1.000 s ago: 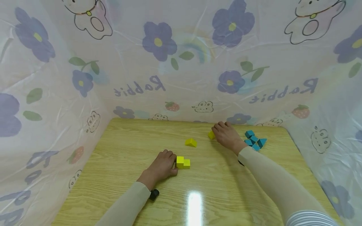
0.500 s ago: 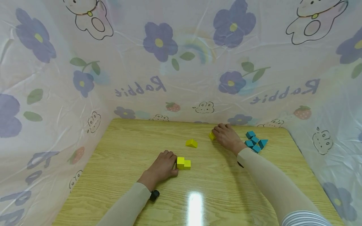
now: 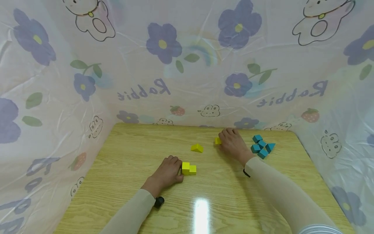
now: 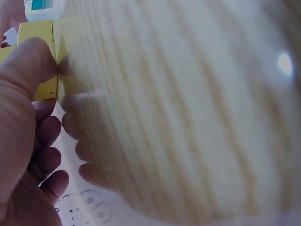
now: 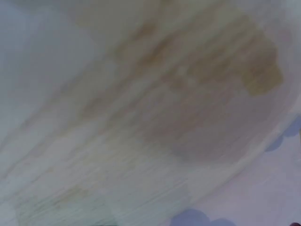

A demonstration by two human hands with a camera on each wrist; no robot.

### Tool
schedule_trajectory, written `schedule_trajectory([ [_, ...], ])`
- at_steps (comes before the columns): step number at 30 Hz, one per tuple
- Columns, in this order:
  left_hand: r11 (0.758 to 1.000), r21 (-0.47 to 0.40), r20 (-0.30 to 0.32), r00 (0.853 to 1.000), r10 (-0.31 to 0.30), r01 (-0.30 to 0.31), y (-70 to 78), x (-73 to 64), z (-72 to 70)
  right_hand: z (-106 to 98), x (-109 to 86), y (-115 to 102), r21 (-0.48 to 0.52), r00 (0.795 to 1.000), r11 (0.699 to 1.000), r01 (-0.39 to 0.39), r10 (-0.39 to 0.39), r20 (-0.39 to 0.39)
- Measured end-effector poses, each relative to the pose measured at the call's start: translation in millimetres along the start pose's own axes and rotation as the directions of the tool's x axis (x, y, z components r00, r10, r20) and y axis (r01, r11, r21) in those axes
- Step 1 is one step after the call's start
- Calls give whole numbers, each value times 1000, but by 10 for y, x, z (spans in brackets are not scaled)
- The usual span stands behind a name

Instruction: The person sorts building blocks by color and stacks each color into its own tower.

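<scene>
My left hand [image 3: 166,173] pinches the left one of two yellow blocks at the middle of the table, a taller block [image 3: 185,168]. In the left wrist view the thumb lies across the front of the yellow block [image 4: 35,31] and the fingers curl behind. A lower yellow block [image 3: 193,170] stands against its right side. Further back, my right hand [image 3: 233,143] grips another yellow block [image 3: 218,140], mostly hidden by the fingers. The right wrist view shows blurred tabletop with a yellowish reflection. Between the hands lies a yellow triangular block [image 3: 197,148].
Several blue blocks [image 3: 262,144], one of them triangular, cluster to the right of my right hand. The wooden table [image 3: 140,139] meets a printed cloth wall [image 3: 187,81] at the back and sides.
My right wrist and forearm have shifted slightly left, uncovering more of the blue blocks, and the yellow block there has turned a little. The left hand stays in place.
</scene>
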State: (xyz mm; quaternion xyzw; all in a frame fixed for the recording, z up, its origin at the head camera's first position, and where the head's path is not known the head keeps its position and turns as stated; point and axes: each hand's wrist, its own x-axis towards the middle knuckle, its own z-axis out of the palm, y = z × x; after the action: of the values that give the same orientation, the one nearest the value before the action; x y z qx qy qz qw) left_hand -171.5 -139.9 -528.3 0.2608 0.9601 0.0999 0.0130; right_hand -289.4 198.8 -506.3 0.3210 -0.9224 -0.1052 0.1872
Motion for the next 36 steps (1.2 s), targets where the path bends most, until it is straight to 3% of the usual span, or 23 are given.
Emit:
schedule_trajectory([
  [20,1000,-5,7,1000,1,-1,10,3,-18,-199,-72,-226,-52,999,998,39,-41,-32],
  [36,1000,-5,3,1000,4,-4,4,-1,-14,-387,-125,-489,0,985,993,117,-116,-124],
])
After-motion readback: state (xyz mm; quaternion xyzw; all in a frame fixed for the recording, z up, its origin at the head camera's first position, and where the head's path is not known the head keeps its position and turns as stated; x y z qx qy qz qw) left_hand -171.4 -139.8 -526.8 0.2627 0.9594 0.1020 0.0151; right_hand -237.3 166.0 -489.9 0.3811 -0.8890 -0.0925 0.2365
